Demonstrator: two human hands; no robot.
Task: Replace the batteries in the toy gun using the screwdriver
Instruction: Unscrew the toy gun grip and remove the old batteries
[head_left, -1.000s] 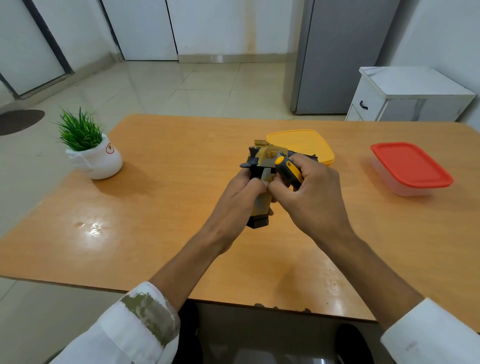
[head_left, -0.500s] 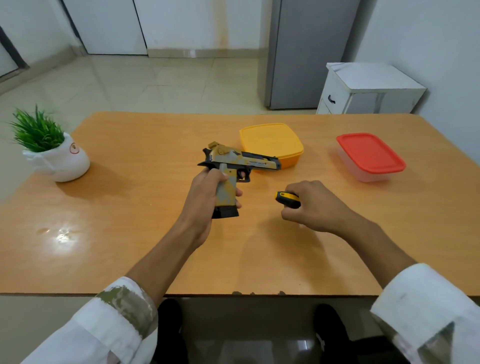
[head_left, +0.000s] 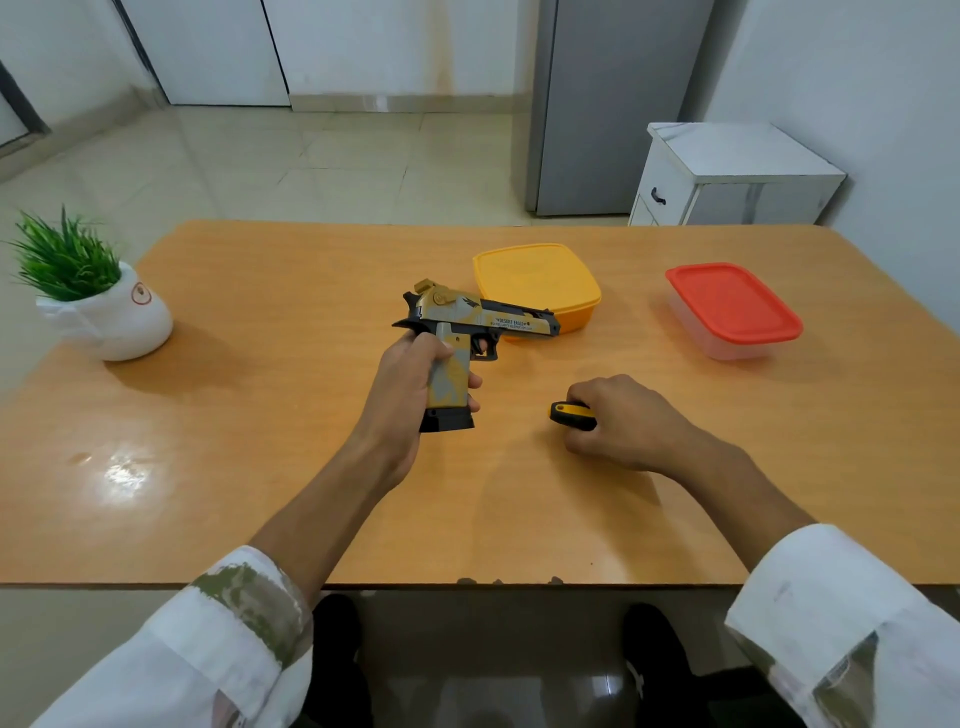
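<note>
Clasps the toy gun (head_left: 483, 319) by its handle in the left grip (head_left: 410, 379), barrel running right over the bench (head_left: 260, 415), and holds the screwdriver (head_left: 571, 414) in the curled right grip (head_left: 623, 421) just right of the butt, handle end pointing left toward the gun, blade hidden.

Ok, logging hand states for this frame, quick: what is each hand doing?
Left hand: grips the toy gun by its handle.
Right hand: curled round the screwdriver, down at the table.

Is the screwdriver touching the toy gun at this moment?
No, the right hand holds the screwdriver near the table, apart from the toy gun in the left hand.
</note>
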